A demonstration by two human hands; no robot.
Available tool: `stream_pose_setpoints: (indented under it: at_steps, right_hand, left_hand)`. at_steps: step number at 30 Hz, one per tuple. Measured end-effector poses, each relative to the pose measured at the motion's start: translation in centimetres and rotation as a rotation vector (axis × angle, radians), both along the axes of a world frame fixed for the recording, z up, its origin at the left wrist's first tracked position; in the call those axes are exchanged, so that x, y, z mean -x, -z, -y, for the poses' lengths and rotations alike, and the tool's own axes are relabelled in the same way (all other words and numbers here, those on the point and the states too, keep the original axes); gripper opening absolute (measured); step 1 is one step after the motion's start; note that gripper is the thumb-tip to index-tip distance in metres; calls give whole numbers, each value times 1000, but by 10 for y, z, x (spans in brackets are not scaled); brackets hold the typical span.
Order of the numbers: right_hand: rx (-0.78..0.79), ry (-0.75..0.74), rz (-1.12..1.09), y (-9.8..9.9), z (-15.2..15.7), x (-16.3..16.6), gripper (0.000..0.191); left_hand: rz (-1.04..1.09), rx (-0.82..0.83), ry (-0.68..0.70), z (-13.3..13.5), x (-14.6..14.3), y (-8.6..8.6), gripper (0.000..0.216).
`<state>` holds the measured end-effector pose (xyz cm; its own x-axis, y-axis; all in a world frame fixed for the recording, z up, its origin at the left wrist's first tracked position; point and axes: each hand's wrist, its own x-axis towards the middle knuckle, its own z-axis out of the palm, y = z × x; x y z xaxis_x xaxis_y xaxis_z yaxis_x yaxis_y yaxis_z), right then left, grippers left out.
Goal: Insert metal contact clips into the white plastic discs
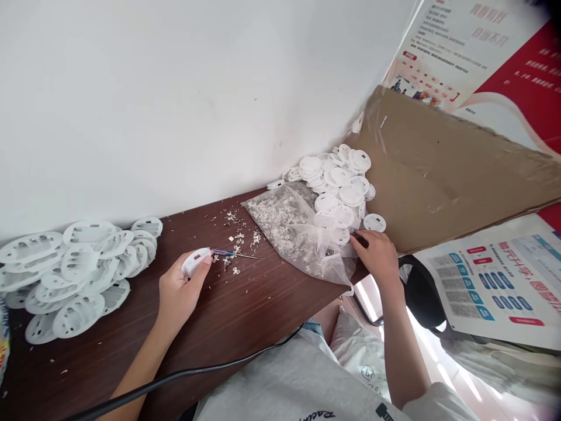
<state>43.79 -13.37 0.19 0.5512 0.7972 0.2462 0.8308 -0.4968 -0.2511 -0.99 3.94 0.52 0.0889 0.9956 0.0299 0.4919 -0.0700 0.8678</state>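
Observation:
My left hand grips a white plastic oval piece with a small slot, above the dark table. A small screwdriver with a blue handle points right from beside my left fingertips. Whether those fingers also hold it, I cannot tell. My right hand reaches to the front edge of a pile of white plastic ovals. Its thumb and index finger are bent close together there, next to a clear plastic bag full of small metal parts. What lies between those fingertips is hidden.
Loose small metal clips and scraps lie between my left hand and the bag. White slotted ovals are heaped at the table's left. A cardboard sheet rises behind my right hand. A black cable crosses in front of me.

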Motion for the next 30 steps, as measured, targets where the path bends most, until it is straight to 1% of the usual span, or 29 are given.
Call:
stream_pose_setpoints:
  at_steps: [5, 7, 11, 17, 20, 24, 30]
  right_hand:
    - [106, -69, 88, -3, -1, 7, 48]
    - [118, -70, 122, -2, -1, 9, 50]
    - [68, -42, 143, 2, 1, 7, 55]
    - [36, -57, 88, 7, -3, 2, 53]
    - [-16, -62, 81, 11, -6, 1, 53]
    - [-78, -105, 101, 15, -9, -1, 53]
    - [-93, -199, 103, 18, -16, -7, 51]
  left_hand:
    - [-54, 24, 9, 1, -1, -4, 43]
    - [-60, 12, 9, 1, -1, -5, 43]
    - [-56, -3, 18, 1, -2, -4, 42]
    - [-70, -2, 24, 1, -2, -3, 43]
    - [-73, 2, 22, 1, -2, -3, 44]
    - [-87, 4, 24, 1, -1, -3, 45]
    - [-94, -18, 31, 1, -2, -3, 44]
